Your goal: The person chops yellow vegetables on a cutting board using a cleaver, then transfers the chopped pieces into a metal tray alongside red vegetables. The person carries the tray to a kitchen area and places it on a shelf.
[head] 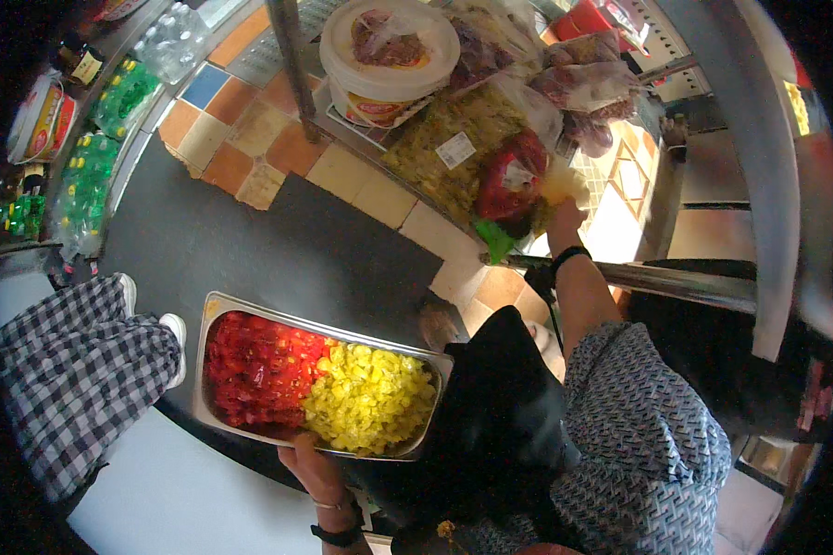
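Observation:
My left hand grips the near long side of a rectangular stainless-steel food pan. Chopped red peppers fill one half of the pan, and yellow-green sliced pickled peppers fill the other. My right arm stretches to a low rack, where my right hand is at a pale plastic bag; its fingers are blurred and partly hidden. Just left of that hand lie a red package and a green plastic piece. Beside them is a large clear bag of yellow-green pickles, bearing a printed label.
A lidded white bucket and bags of dark red food share the rack. Its metal post rises nearby. Another person in checked clothing stands at left. Green bottles line the left side. A dark mat covers floor tiles.

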{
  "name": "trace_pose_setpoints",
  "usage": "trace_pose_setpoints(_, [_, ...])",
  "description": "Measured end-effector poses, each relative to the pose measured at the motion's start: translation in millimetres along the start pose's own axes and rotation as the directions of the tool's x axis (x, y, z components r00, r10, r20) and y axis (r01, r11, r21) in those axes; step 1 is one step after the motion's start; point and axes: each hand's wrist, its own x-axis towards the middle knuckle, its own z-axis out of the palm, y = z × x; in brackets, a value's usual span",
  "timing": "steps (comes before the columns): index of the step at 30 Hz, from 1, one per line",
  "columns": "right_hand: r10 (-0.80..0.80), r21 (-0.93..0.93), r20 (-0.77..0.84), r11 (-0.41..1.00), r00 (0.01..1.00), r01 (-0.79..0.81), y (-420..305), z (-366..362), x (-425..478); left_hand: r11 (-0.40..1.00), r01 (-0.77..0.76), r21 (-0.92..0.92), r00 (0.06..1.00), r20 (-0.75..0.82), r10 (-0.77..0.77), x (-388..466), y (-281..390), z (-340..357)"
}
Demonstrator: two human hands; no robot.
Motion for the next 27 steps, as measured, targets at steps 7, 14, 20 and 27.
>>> trace_pose_setpoints(7, [0.039, -0.084, 0.288, 0.996, 0.957, -0.015, -71.9, 50.8, -47.1, 0.995, -0.051, 0.083, 0.996, -0.066, 0.056, -3.0, 13.2, 0.9])
trace_pose_setpoints(14, [-0.368, -0.757, 0.357, -0.652, 0.859, 0.036, -190.5, 30.1, 54.5, 0.983, -0.063, 0.174, 0.998, -0.004, 0.065, 10.7, -5.5, -18.4])
trace_pose_setpoints(20, [-0.517, -0.818, 0.560, -0.217, 0.648, 0.533, -157.2, 32.1, 61.8, 0.997, 0.041, 0.058, 0.992, 0.116, -0.048, 17.9, 32.1, -6.8])
trace_pose_setpoints(27, [-0.073, -0.603, 0.398, 0.730, 0.914, 0.321, -173.5, 39.4, 68.2, 0.997, 0.001, -0.080, 0.996, 0.089, 0.006, 24.1, 31.5, -3.5])
